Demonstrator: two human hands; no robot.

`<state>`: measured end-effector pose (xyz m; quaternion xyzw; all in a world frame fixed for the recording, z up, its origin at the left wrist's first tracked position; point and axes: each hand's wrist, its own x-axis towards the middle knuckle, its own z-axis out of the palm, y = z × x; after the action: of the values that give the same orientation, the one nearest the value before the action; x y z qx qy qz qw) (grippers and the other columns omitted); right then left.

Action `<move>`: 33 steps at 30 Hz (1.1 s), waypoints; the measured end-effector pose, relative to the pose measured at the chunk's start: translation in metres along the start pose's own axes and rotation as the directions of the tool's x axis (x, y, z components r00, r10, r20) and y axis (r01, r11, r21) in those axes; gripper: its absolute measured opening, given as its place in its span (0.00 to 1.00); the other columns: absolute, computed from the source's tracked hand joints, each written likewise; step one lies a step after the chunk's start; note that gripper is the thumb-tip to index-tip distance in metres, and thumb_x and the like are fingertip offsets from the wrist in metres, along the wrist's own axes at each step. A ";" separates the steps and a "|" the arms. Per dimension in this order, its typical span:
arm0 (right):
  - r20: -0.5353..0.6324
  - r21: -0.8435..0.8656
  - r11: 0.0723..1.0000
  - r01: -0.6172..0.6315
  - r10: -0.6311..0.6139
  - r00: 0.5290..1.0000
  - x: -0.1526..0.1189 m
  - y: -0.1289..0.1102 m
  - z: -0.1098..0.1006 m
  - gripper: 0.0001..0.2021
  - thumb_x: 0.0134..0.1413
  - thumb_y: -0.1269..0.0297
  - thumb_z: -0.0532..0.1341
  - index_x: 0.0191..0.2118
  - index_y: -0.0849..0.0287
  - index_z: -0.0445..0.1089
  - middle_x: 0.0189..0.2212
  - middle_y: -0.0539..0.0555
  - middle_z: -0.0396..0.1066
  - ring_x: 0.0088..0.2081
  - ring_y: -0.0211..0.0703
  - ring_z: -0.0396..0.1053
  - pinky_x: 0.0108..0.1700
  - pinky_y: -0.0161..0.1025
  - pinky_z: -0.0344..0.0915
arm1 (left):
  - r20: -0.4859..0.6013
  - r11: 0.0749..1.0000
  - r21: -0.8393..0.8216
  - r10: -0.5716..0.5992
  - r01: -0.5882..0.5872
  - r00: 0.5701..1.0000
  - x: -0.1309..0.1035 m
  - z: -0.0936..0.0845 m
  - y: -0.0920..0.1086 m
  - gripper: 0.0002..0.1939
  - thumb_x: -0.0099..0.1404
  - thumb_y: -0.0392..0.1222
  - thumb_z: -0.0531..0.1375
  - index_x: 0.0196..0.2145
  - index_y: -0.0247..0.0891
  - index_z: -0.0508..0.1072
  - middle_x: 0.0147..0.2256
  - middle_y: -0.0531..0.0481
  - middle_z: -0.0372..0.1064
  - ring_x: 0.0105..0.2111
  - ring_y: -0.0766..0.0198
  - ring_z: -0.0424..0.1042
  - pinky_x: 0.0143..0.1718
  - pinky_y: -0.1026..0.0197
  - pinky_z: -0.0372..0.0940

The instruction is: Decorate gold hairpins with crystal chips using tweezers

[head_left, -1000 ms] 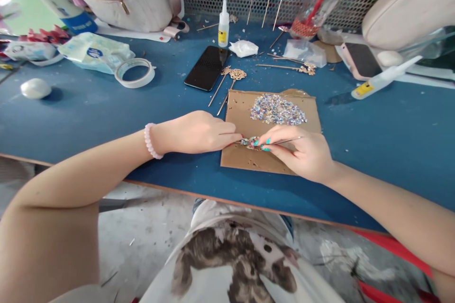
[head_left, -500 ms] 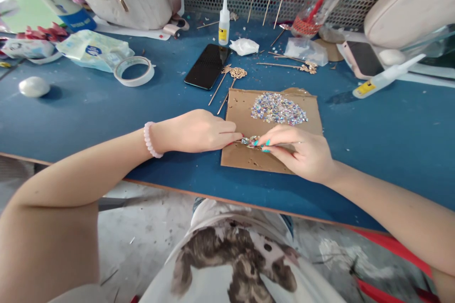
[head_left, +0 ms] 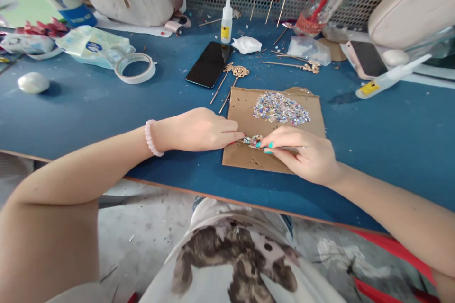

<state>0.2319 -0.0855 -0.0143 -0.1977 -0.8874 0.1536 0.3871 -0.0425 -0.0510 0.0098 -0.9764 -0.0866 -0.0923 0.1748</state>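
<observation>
Over the cardboard, my left hand pinches one end of a small ornament set with shiny stones. My right hand, with turquoise nails, has its fingers pressed together at the ornament's right side around a thin metal tool; the tool's tip is too small to make out. A pile of glittering rhinestones lies on the upper part of the cardboard, just beyond my right hand.
Beyond the cardboard are metal hairpins, a black phone and an upright glue bottle. A tape roll lies left; another glue bottle and a pink phone lie right.
The view has shifted slightly. The fingers of my right hand have moved a little off the ornament, so more of its stones show. My left hand keeps its grip.
</observation>
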 end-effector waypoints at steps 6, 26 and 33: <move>0.027 -0.013 0.999 -0.038 0.038 0.999 0.000 -0.002 -0.002 0.06 0.63 0.75 0.62 0.41 0.56 0.72 0.36 0.53 0.80 0.39 0.38 0.79 0.44 0.35 0.77 | 0.000 1.000 0.011 -0.001 0.001 1.000 0.000 -0.001 0.000 0.18 0.77 0.33 0.45 0.52 0.35 0.73 0.33 0.50 0.74 0.27 0.65 0.71 0.22 0.59 0.56; 0.001 0.000 0.999 -0.044 0.044 0.999 0.001 0.000 0.001 0.08 0.63 0.74 0.61 0.43 0.54 0.70 0.36 0.52 0.80 0.39 0.38 0.79 0.40 0.35 0.77 | 0.068 1.000 0.026 -0.008 0.006 0.998 0.000 0.000 -0.001 0.18 0.77 0.34 0.45 0.54 0.37 0.72 0.33 0.50 0.73 0.27 0.65 0.70 0.21 0.59 0.53; -0.010 -0.005 1.000 -0.030 0.030 0.999 0.000 0.000 0.000 0.08 0.63 0.74 0.62 0.43 0.53 0.70 0.35 0.50 0.80 0.38 0.38 0.79 0.40 0.35 0.77 | 0.049 1.000 0.026 -0.011 0.010 0.999 -0.001 0.001 0.000 0.19 0.78 0.34 0.45 0.54 0.37 0.72 0.32 0.50 0.72 0.26 0.66 0.70 0.21 0.58 0.53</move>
<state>0.2315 -0.0851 -0.0143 -0.2128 -0.8827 0.1564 0.3886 -0.0432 -0.0508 0.0083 -0.9756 -0.0971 -0.0681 0.1848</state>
